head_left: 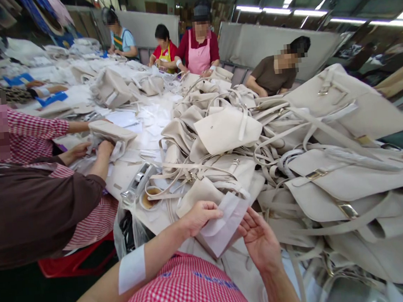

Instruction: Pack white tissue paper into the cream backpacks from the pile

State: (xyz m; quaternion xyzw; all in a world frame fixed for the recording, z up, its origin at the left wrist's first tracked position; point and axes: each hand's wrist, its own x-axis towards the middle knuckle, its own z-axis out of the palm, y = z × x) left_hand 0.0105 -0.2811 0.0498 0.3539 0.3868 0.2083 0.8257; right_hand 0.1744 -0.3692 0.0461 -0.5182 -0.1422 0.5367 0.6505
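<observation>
Between thumb and fingers, my left hand point(200, 217) pinches a folded sheet of thin white paper point(227, 230) in front of my apron. My right hand point(261, 239) is at the sheet's right edge, palm up and fingers extended; its fingertips are partly behind the paper, so I cannot tell how firmly they touch it. Just beyond the paper lies a beige handbag point(198, 196) with thin straps, partly covered by the sheet. A white paper strip point(131, 269) is wrapped on my left forearm.
A high heap of beige bags point(229, 128) with straps and buckles rises ahead and right. Left of it stand a tape dispenser point(139, 181) and a small dish of brown liquid point(151, 199). A co-worker in a brown sleeve point(45, 210) handles a bag point(112, 130); others sit farther back.
</observation>
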